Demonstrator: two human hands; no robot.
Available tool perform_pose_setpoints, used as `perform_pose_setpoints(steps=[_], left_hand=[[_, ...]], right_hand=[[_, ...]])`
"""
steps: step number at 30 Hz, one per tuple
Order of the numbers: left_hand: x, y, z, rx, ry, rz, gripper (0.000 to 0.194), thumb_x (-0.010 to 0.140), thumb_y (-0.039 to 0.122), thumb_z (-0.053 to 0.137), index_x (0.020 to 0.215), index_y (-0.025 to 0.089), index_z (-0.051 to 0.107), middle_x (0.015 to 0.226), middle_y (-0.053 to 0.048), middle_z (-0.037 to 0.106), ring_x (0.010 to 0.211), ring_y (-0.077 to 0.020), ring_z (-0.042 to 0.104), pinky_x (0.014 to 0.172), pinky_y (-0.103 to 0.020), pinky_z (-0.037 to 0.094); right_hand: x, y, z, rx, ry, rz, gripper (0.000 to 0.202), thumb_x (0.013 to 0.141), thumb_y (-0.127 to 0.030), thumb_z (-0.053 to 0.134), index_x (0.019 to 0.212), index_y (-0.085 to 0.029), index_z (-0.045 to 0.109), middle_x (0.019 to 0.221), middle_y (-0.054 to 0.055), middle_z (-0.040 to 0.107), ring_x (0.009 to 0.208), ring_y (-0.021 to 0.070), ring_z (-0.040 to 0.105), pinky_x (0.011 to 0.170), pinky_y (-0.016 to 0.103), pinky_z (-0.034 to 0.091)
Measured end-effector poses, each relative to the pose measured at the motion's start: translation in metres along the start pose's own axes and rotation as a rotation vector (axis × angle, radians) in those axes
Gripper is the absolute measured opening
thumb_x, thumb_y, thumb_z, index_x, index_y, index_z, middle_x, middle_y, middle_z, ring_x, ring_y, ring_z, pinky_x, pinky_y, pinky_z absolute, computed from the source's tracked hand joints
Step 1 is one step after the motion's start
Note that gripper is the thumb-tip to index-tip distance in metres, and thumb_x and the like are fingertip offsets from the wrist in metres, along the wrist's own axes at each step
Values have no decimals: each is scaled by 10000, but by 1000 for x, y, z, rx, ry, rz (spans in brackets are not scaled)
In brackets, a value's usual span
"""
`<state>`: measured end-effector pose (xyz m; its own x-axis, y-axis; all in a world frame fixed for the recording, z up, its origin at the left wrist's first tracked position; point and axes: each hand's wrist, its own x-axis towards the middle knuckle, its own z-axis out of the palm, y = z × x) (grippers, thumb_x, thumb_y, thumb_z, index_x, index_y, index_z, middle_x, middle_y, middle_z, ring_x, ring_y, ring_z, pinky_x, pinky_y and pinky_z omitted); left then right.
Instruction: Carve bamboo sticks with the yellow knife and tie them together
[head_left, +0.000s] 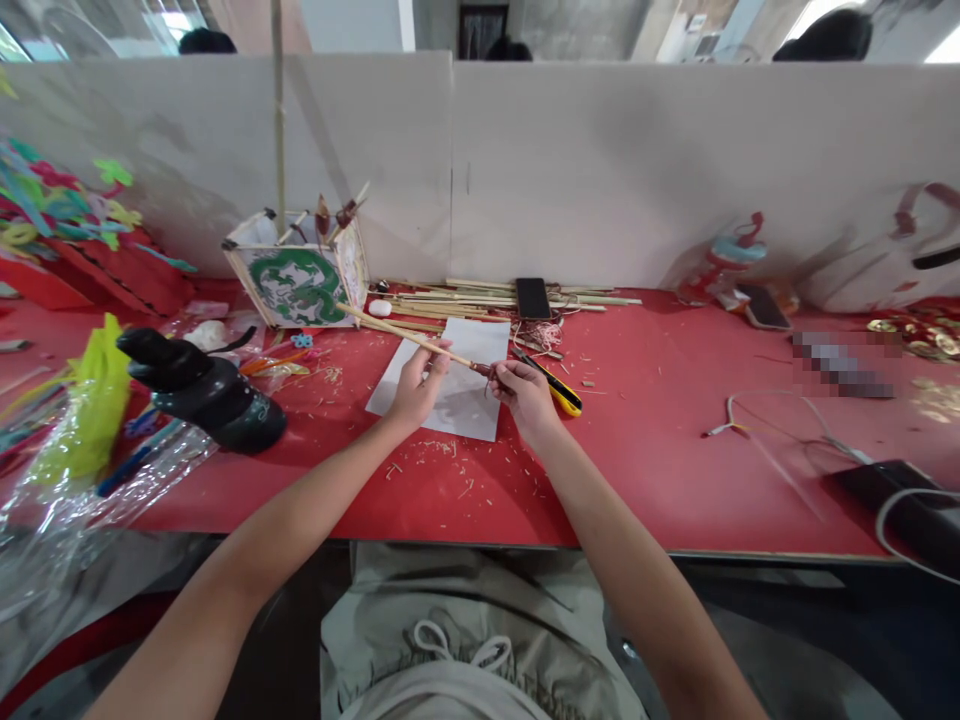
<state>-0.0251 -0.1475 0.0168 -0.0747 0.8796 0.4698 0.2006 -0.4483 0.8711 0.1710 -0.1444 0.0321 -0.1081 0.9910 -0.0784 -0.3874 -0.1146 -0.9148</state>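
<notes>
A thin bamboo stick (390,328) slants over a white paper sheet (469,410). My left hand (421,382) is closed around its middle. At the stick's lower right end there is a brown wrapping (481,369), with loose dark strands hanging from it. My right hand (523,392) pinches at this wrapped end. Just beyond my right hand lies a yellow and black utility knife (559,388). Behind the paper, several bamboo strips (427,304) lie in a loose pile near a tangle of pinkish cord (541,335).
A square paper lantern with a green dragon (296,287) stands back left. A black bottle (217,405) leans at left beside plastic bags (82,420). A phone (532,298) rests on the strips. Shavings dot the red table (645,440); a white partition (570,160) rises behind.
</notes>
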Motion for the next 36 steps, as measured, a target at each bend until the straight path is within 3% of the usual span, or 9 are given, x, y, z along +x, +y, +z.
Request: perform_pose_setpoints(steps=[9, 14, 20, 25, 29, 36], left_hand=[[-5, 9, 3, -37, 70, 69, 268, 971, 462, 605, 1046, 215, 675, 853, -28, 656, 732, -128, 589, 685, -252, 479], [-4, 9, 1, -19, 103, 87, 267, 957, 456, 632, 1038, 206, 676, 857, -31, 665, 749, -131, 604, 692, -251, 485], [-3, 11, 2, -13, 89, 112, 254, 948, 454, 645, 959, 201, 658, 823, -17, 644, 717, -122, 589, 664, -244, 467], [-3, 14, 1, -9, 71, 113, 275, 944, 473, 641, 916, 200, 624, 811, -9, 624, 701, -117, 564, 660, -243, 462], [-3, 13, 1, 52, 1, 71, 314, 922, 500, 661, 1017, 202, 628, 886, -25, 678, 753, -131, 615, 694, -249, 496], [-3, 11, 6, 159, -277, 103, 287, 972, 448, 590, 1047, 185, 676, 982, -55, 703, 823, -145, 649, 675, -246, 494]], right_hand=[[-6, 1, 5, -296, -3, -106, 302, 759, -461, 739, 904, -198, 709, 895, 52, 735, 649, 128, 638, 601, 250, 516], [-2, 7, 5, -397, 12, -146, 371, 749, -476, 745, 996, -204, 694, 832, 48, 738, 699, 178, 693, 628, 281, 539], [4, 13, 0, -674, 29, -399, 263, 761, -381, 714, 945, -196, 747, 997, 83, 764, 794, 203, 696, 737, 324, 543], [0, 13, 1, -763, -12, -402, 243, 826, -388, 689, 973, -219, 781, 966, 75, 779, 780, 221, 701, 668, 317, 516], [-6, 9, 6, -740, -62, -443, 219, 850, -400, 688, 949, -233, 788, 1015, 75, 788, 925, 253, 713, 741, 324, 517], [-7, 2, 8, -655, -98, -387, 244, 843, -417, 671, 873, -202, 781, 852, 52, 774, 822, 235, 690, 689, 296, 484]])
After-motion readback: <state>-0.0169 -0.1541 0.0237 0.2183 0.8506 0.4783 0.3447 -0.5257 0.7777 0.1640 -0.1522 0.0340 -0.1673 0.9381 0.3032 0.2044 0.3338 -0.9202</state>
